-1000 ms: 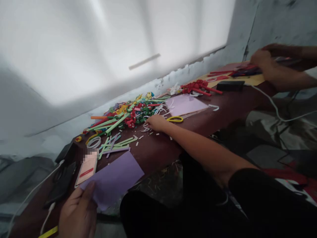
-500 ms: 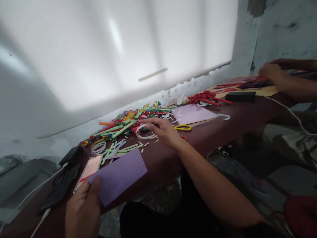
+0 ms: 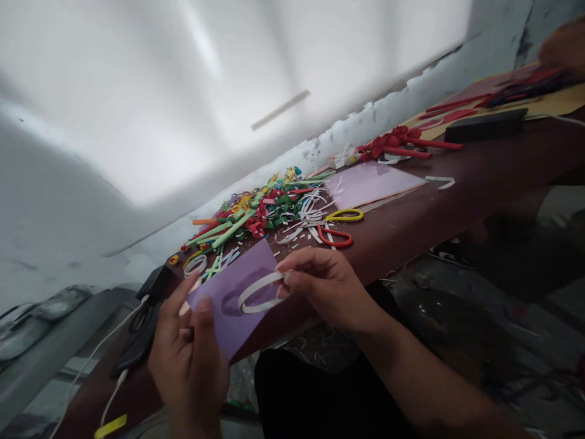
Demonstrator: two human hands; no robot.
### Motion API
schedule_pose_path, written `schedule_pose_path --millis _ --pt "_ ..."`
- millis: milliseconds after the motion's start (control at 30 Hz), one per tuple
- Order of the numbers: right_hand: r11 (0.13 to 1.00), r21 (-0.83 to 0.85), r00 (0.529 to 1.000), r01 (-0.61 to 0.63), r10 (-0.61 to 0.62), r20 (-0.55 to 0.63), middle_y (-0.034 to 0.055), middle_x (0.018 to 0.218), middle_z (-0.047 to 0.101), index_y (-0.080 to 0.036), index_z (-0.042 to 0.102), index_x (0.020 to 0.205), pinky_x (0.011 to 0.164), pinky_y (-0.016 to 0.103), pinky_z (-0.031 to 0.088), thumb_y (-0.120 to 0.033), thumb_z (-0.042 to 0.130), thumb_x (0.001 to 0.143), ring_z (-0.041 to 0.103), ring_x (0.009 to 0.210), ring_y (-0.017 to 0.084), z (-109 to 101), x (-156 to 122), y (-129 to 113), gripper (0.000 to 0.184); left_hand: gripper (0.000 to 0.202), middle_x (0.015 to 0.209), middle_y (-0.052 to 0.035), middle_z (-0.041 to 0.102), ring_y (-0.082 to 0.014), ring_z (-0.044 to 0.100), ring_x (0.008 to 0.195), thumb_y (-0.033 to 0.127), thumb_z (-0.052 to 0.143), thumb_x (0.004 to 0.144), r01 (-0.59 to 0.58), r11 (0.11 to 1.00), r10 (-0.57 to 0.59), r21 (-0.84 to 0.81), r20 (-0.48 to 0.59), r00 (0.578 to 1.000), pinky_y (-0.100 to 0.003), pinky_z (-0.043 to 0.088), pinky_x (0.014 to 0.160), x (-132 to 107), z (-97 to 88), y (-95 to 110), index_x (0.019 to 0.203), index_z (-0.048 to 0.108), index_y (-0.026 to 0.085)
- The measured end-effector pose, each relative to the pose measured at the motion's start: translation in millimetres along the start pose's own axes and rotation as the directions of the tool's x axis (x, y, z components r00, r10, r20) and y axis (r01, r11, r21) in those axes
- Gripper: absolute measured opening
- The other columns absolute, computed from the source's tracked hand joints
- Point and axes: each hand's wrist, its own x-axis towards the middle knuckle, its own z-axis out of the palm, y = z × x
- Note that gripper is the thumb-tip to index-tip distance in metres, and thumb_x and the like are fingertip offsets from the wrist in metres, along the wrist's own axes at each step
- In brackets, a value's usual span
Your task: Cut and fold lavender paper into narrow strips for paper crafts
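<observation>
My left hand (image 3: 189, 360) grips a sheet of purple paper (image 3: 235, 323) by its left edge, thumb on top. Between the thumb and fingertips of my right hand (image 3: 331, 289) is a thin white ring (image 3: 262, 308), resembling a narrow roll of tape. The ring hangs over the paper and casts a shadow on it; whether they touch I cannot tell. Beyond my right hand lie scissors (image 3: 321, 233) with one yellow and one red handle. More white rings (image 3: 195, 266) rest on the table past the paper, beside pale green and lilac paper strips (image 3: 219, 262).
A colourful heap of paper pieces (image 3: 260, 210) lies along the wall. Light purple sheets (image 3: 375, 183) and red paper flowers with stems (image 3: 397, 141) are farther right. A black box (image 3: 484, 125) and another person's hand (image 3: 564, 49) are at the far right. Cabled black devices (image 3: 134, 341) lie left.
My right hand has brought the white ring back from the heap to above the purple paper. My left hand has raised and turned the sheet. The view has shifted and tilted.
</observation>
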Motion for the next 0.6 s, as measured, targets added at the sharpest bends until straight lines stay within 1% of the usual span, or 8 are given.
schedule_pose_path --millis 133,267,333,367,433,467,500,600 --pt "0.972 0.236 0.992 -0.011 0.041 -0.121 -0.0042 0.080 0.072 -0.030 0.081 0.102 0.075 0.016 0.055 -0.030 0.090 0.081 0.067 0.072 0.007 7.3 0.2 10.7 0.023 0.014 0.090 0.0005 0.081 -0.0178 0.074 0.082 0.035 0.073 0.084 0.052 0.966 -0.038 -0.255 0.058 0.998 -0.023 0.057 0.071 -11.8 6.7 -0.8 0.089 0.082 0.025" --pt "0.940 0.338 0.974 -0.046 0.117 -0.194 -0.0049 0.088 0.070 -0.036 0.077 0.112 0.093 0.028 0.056 -0.033 0.087 0.081 0.068 0.086 0.011 14.0 -3.7 21.0 0.032 0.024 0.098 -0.0009 0.083 -0.0201 0.078 0.084 0.031 0.079 0.078 -0.010 0.979 0.056 -0.205 0.222 0.973 -0.024 0.061 0.073 -17.4 10.2 5.3 0.101 0.082 0.026" --pt "0.994 0.110 0.967 0.011 0.018 -0.256 -0.0018 0.095 0.070 -0.034 0.076 0.114 0.095 0.033 0.055 -0.033 0.081 0.086 0.068 0.092 0.015 15.0 -7.0 24.1 0.029 0.017 0.089 0.0012 0.083 -0.0183 0.079 0.078 0.029 0.078 0.079 -0.087 0.995 0.096 -0.058 0.169 0.981 -0.022 0.061 0.072 -14.9 10.5 11.3 0.095 0.083 0.026" --pt "0.992 -0.099 0.947 0.083 -0.109 -0.301 0.0002 0.100 0.070 -0.032 0.076 0.114 0.096 0.035 0.054 -0.030 0.078 0.088 0.067 0.096 0.017 15.8 -9.1 24.6 0.026 0.013 0.084 0.0020 0.083 -0.0175 0.079 0.074 0.030 0.076 0.081 -0.135 0.990 0.131 0.024 0.128 0.983 -0.021 0.061 0.070 -13.2 9.8 14.1 0.091 0.083 0.026" --pt "0.827 -0.513 0.876 0.229 -0.405 -0.262 0.0023 0.103 0.069 -0.028 0.076 0.107 0.095 0.034 0.052 -0.022 0.075 0.088 0.065 0.099 0.019 19.4 -14.1 23.3 0.019 0.014 0.082 0.0013 0.083 -0.0174 0.079 0.072 0.032 0.072 0.086 -0.250 0.948 0.231 0.198 0.113 0.966 -0.019 0.061 0.067 -11.2 7.1 18.4 0.091 0.082 0.024" --pt "0.744 -0.615 0.863 0.260 -0.465 -0.197 0.0022 0.101 0.070 -0.026 0.075 0.105 0.093 0.032 0.053 -0.020 0.076 0.087 0.065 0.096 0.018 22.4 -16.9 22.1 0.019 0.017 0.082 -0.0004 0.083 -0.0178 0.080 0.071 0.031 0.069 0.088 -0.318 0.908 0.289 0.273 0.144 0.947 -0.019 0.061 0.066 -11.2 5.7 19.9 0.093 0.082 0.022" --pt "0.724 -0.639 0.882 0.262 -0.449 -0.146 0.0016 0.096 0.070 -0.025 0.073 0.104 0.087 0.030 0.054 -0.019 0.077 0.086 0.066 0.090 0.018 26.2 -19.6 20.7 0.020 0.021 0.084 -0.0029 0.083 -0.0185 0.080 0.072 0.030 0.064 0.092 -0.389 0.860 0.342 0.329 0.195 0.919 -0.019 0.061 0.068 -12.0 4.7 21.2 0.096 0.081 0.018" --pt "0.852 -0.513 0.975 0.106 -0.191 -0.116 0.0000 0.083 0.070 -0.021 0.073 0.100 0.069 0.024 0.055 -0.022 0.082 0.082 0.065 0.074 0.015 37.5 -25.1 17.4 0.020 0.032 0.091 -0.0110 0.083 -0.0198 0.080 0.081 0.022 0.049 0.099 -0.564 0.743 0.483 0.360 0.295 0.825 -0.021 0.060 0.083 -16.8 4.2 24.2 0.102 0.078 0.009"
